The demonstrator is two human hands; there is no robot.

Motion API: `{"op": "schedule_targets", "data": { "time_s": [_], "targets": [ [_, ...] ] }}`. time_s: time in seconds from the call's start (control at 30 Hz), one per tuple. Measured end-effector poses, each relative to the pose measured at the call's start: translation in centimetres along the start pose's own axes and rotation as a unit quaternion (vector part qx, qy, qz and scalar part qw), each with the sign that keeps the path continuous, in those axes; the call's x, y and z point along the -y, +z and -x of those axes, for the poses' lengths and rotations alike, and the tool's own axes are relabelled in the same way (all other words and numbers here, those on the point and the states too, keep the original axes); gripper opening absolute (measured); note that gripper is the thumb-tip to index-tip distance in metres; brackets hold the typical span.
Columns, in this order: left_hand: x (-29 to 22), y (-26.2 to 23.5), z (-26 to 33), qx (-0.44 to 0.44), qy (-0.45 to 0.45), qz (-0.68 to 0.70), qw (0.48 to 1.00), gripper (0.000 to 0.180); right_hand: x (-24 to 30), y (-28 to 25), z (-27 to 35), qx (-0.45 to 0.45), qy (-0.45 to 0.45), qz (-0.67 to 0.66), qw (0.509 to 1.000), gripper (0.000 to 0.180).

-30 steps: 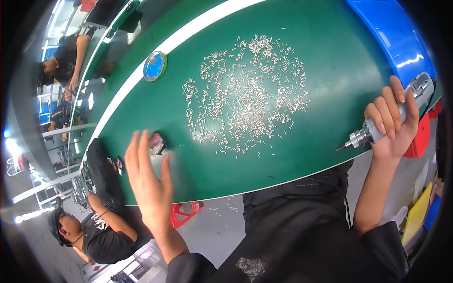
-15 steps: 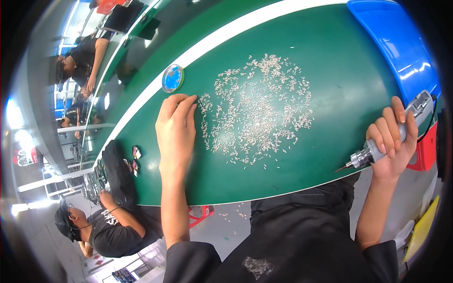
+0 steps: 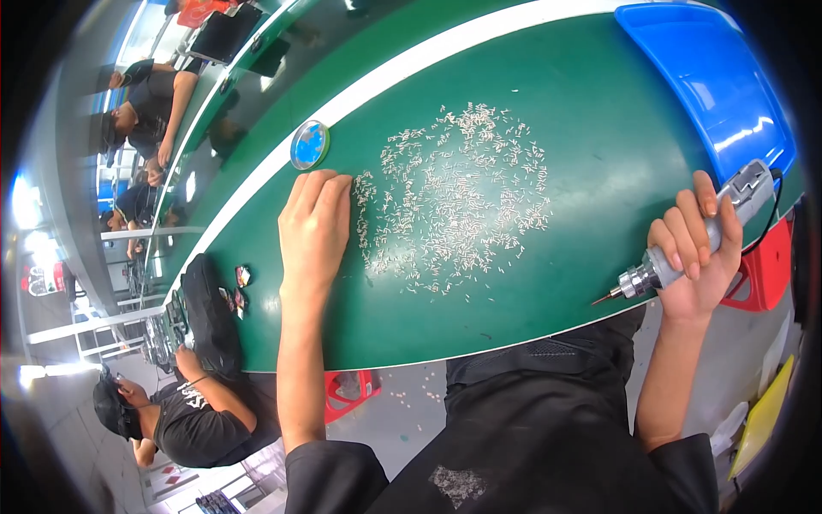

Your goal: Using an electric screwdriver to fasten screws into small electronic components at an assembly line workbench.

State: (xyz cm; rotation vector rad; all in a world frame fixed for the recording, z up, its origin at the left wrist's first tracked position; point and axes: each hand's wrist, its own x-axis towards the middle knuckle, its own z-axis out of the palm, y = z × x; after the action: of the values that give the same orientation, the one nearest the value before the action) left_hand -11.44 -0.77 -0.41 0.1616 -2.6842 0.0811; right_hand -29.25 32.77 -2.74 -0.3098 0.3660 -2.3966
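Many small, slim, whitish pieces [image 3: 462, 201] lie scattered over the green tabletop [image 3: 599, 128], too small for me to name their kind. At their left edge is my left hand [image 3: 312, 227], fingertips bent and pressed together; whatever they pinch, if anything, is hidden. Just beyond it stands a round clear dish [image 3: 309, 144] with something blue inside. On the right, my right hand [image 3: 698, 257] is wrapped around a grey electric screwdriver [image 3: 741, 184]. Its thin bit points left and slightly down, over the table's front edge, apart from the pieces.
A blue plastic tray [image 3: 719, 94] sits at the far right. Red stools [image 3: 766, 265] stand below the table. A black bag [image 3: 210, 308] and small packets [image 3: 242, 276] lie at the left. A co-worker [image 3: 184, 420] sits there; other people are farther back.
The whole view has shifted slightly, so the table things sit a little farther left. My left hand stays at the edge of the pieces, and my right hand still holds the electric screwdriver.
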Motion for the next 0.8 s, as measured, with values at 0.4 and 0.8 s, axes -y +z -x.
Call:
{"op": "schedule_targets", "data": {
  "time_s": [0.4, 0.8],
  "targets": [
    [0.8, 0.1, -0.1, 0.017, 0.022, -0.018, 0.999, 0.017, -0.6, 0.0, -0.2, 0.016, -0.014, 0.007, 1.0, 0.017],
    [-3.0, -2.0, 3.0, -0.059, -0.138, 0.127, 0.98, 0.005, -0.3, -0.2, 0.5, 0.012, -0.017, 0.012, 1.0, 0.019]
  ]
}}
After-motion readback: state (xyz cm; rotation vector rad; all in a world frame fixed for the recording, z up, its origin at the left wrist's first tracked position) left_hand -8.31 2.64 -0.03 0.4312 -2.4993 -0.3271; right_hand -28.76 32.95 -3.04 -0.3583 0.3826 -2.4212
